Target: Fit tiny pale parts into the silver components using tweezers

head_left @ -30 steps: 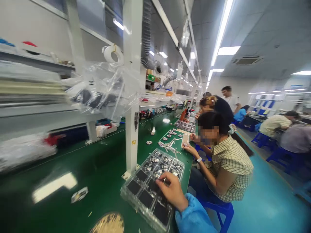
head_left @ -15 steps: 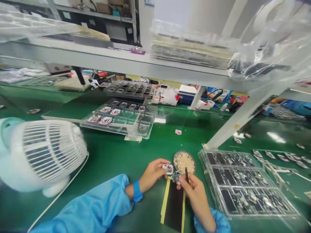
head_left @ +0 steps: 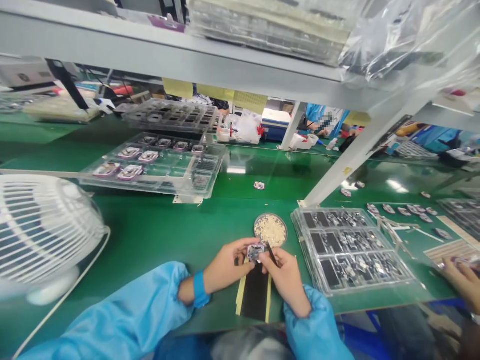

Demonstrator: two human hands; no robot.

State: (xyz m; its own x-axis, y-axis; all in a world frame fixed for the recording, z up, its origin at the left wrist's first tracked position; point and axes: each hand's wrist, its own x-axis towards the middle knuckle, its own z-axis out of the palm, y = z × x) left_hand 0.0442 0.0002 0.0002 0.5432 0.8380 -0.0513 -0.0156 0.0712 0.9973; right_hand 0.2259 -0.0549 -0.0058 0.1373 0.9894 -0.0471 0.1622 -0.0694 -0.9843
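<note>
In my left hand (head_left: 225,265) a small rounded device housing (head_left: 255,251) with a pale purple rim is gripped between thumb and fingers, its open inside facing me. My right hand (head_left: 287,277) is closed, with a slim black tool (head_left: 271,254) tucked between its fingers, perhaps tweezers. Its thumb and fingertip press at the housing's right edge; the small part there is mostly hidden. Below both hands lies a black strip (head_left: 257,297) with yellow edges. Just beyond them stands a round dish (head_left: 286,235) full of small cream-coloured pieces.
To the right is a clear tray (head_left: 326,287) of black screens and small electronic parts. A clear tray (head_left: 204,190) with several housings stands at back left. A white fan (head_left: 48,230) is at left. A slanted post (head_left: 330,175) supports the shelf. Another person's hand (head_left: 461,277) shows far right.
My hands have come together: the small clear-and-metal part in my right fingers was apart from the housing and is now at it. The view has tilted down and shifted.
</note>
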